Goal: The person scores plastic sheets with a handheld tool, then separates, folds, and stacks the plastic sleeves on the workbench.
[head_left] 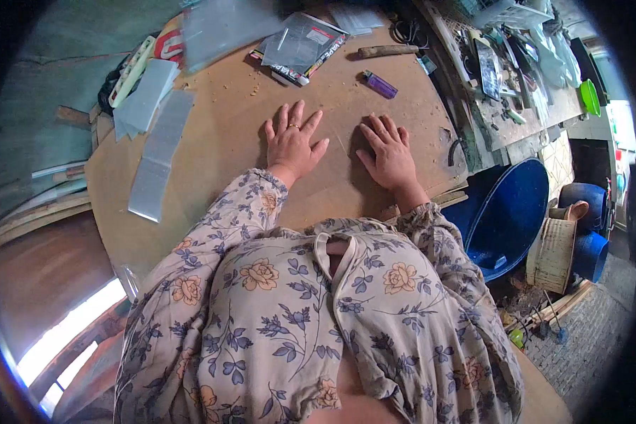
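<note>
Both hands lie flat on a brown wooden table (226,152), palms down. My left hand (292,145), with a ring on one finger, has its fingers spread and holds nothing. To its right, my right hand (389,154) rests with fingers stretched out and nothing in it. A purple lighter (381,85) lies just beyond my right hand, and a brown stick (387,51) is farther back. Beyond my left hand, clear plastic sheets (290,49) rest on a printed packet (325,53). A long strip of clear plastic (161,155) lies to the left.
More plastic sheets (226,32) are at the back. Grey-white sheets (145,97) lie at the left edge. On the right, a cluttered side bench (505,131) stands above a large blue tub (512,219). A beige bucket (552,254) sits farther right.
</note>
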A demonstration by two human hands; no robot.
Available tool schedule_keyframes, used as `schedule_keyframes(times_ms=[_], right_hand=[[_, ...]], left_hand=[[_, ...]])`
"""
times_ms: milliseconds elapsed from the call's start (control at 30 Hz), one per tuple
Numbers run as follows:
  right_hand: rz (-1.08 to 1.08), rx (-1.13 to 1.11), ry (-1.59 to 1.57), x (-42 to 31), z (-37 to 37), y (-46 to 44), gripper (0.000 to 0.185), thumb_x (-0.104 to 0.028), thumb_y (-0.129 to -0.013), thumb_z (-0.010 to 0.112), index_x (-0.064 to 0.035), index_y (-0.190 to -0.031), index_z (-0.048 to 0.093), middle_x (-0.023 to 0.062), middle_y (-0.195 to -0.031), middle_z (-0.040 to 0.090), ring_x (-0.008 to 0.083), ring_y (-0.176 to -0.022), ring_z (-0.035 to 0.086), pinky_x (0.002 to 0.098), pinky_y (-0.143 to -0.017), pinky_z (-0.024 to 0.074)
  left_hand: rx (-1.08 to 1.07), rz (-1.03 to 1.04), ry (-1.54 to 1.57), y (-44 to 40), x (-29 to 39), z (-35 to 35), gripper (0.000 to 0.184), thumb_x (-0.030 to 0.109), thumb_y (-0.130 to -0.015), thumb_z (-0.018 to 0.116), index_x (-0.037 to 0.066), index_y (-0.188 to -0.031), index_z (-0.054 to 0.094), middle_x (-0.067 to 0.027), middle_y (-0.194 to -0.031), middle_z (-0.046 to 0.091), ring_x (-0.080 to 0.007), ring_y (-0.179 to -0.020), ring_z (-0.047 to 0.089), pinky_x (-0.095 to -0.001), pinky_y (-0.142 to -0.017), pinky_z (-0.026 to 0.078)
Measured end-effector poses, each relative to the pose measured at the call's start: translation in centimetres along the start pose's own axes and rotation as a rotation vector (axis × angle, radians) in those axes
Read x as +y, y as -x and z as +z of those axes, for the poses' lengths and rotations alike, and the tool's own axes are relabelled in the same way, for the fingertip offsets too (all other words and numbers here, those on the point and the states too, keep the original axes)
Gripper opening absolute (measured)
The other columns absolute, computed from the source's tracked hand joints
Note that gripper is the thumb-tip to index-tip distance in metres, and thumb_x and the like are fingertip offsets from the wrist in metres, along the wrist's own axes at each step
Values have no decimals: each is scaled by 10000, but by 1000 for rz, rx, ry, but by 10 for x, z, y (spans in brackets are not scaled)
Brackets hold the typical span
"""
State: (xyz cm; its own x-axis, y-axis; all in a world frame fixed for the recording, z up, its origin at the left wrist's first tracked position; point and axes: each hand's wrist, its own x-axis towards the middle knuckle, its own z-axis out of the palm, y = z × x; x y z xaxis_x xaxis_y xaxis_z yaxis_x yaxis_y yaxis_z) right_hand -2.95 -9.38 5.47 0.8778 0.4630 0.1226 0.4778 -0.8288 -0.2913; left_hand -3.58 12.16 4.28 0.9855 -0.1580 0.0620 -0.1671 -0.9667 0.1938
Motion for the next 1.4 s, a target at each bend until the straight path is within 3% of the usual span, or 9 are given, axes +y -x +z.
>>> schedule_keyframes(times_ms=[100,167,233,433,667,1033,1200,1267,1400], right_hand=[[23,168,-37,15,5,8,409,-263,-758,593,-104,-1126,511,101,-1236,461,311,-1152,398,446,-933,305],[104,559,-133,38,2,20,312,-177,-735,629,-70,-1012,533,118,-1045,564,313,-982,514,399,-831,396],[259,708,29,58,-12,35,239,-124,-710,651,-54,-903,529,111,-865,582,298,-827,548,375,-730,429],[604,563,18,106,-21,77,306,-235,-698,683,-27,-877,546,132,-827,551,306,-793,532,372,-699,431],[635,479,90,89,-19,66,342,-263,-691,694,-14,-882,559,142,-854,557,311,-811,544,377,-717,438],[761,469,81,106,-18,68,168,-151,-737,606,-47,-868,595,136,-812,590,314,-781,566,382,-708,452],[519,706,133,67,-39,49,94,-71,-736,582,-58,-829,579,116,-741,585,297,-708,579,363,-608,469],[424,559,-272,32,-39,30,85,-38,-739,575,-50,-823,569,121,-752,573,290,-684,575,345,-580,469],[239,257,-518,-18,-5,0,86,-57,-766,570,-32,-848,559,144,-825,559,298,-706,579,357,-595,472]], left_hand=[[1,-1,0,-1,0,0,552,399,-775,528,230,-1284,398,-104,-1385,261,-328,-1254,220,-522,-969,167],[1,-4,4,-1,-1,0,552,400,-775,528,233,-1284,398,-102,-1388,256,-327,-1255,219,-524,-968,169],[-11,-3,15,0,0,-1,553,402,-778,525,233,-1287,394,-100,-1393,243,-328,-1258,215,-532,-970,169],[-19,-24,21,-1,0,-1,540,415,-775,521,237,-1274,416,-91,-1387,262,-306,-1279,190,-526,-995,134],[-11,-17,3,0,-1,-1,547,419,-776,519,243,-1281,407,-87,-1389,254,-305,-1280,186,-522,-996,138],[-30,-23,11,0,-1,-2,550,419,-787,509,243,-1292,382,-91,-1399,229,-317,-1269,193,-512,-990,136],[-32,-34,24,0,-3,-4,554,416,-781,517,245,-1291,383,-87,-1398,234,-313,-1268,199,-509,-990,137],[-27,-23,33,1,-2,-2,556,414,-779,520,245,-1291,383,-84,-1397,237,-310,-1267,202,-508,-990,137],[-5,-30,34,2,-3,-3,552,415,-777,529,249,-1285,393,-80,-1391,248,-304,-1262,213,-508,-989,141]])
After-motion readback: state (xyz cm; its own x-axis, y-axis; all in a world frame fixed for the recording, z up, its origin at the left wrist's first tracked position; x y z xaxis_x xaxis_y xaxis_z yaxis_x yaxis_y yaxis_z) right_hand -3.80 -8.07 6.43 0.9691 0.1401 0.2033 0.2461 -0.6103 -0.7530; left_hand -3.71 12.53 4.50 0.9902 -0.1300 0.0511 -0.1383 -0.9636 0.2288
